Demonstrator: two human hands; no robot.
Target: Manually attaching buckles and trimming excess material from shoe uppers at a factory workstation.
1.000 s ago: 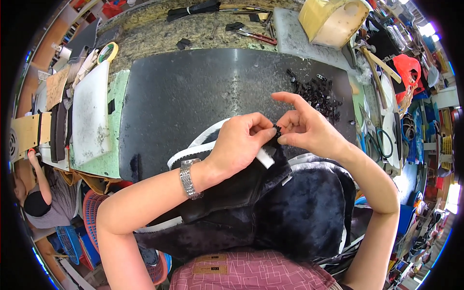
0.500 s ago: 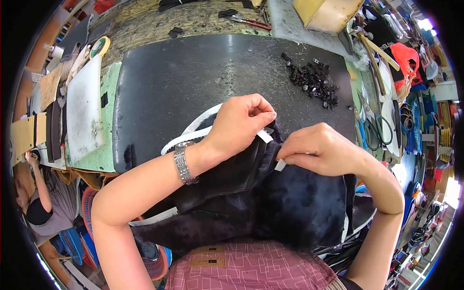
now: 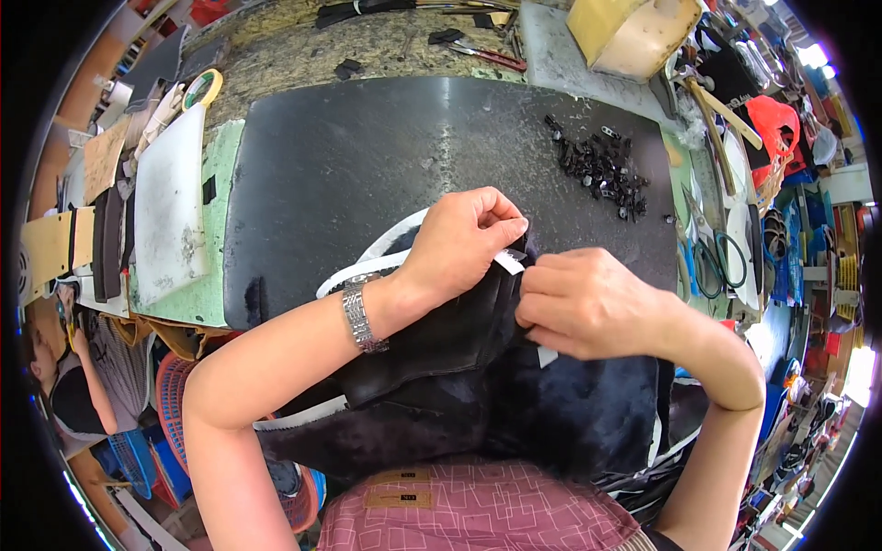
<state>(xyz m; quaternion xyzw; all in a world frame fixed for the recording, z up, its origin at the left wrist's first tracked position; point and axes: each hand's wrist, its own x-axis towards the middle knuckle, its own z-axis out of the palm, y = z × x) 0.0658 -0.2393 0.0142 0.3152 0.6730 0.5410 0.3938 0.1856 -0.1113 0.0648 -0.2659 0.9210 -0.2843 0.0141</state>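
A black fur-lined leather garment piece [image 3: 418, 363] lies over my lap and the near edge of the work board. White tape [image 3: 372, 266] runs along its edge in a curve, its cut end standing out between my hands. My left hand [image 3: 464, 241], with a metal watch on the wrist, is closed in a pinch on the garment's edge, just above that cut end. Close beside it on the right, my right hand [image 3: 588, 303] is closed with its fingers curled. A small white strip end [image 3: 547, 356] shows below those fingers; the rest of it is hidden.
A pile of black zipper sliders [image 3: 602, 170] sits at the right of the black board [image 3: 367, 138]. Beyond the right edge are scissors [image 3: 717, 262] and a hammer [image 3: 721, 110]. A white board [image 3: 170, 207] and a tape roll [image 3: 202, 89] stand left. Another person [image 3: 83, 386] works far left.
My right hand has turned and curled its fingers, moving slightly left toward my left hand. The white strip end now shows lower, beneath it. My left hand keeps its pinch.
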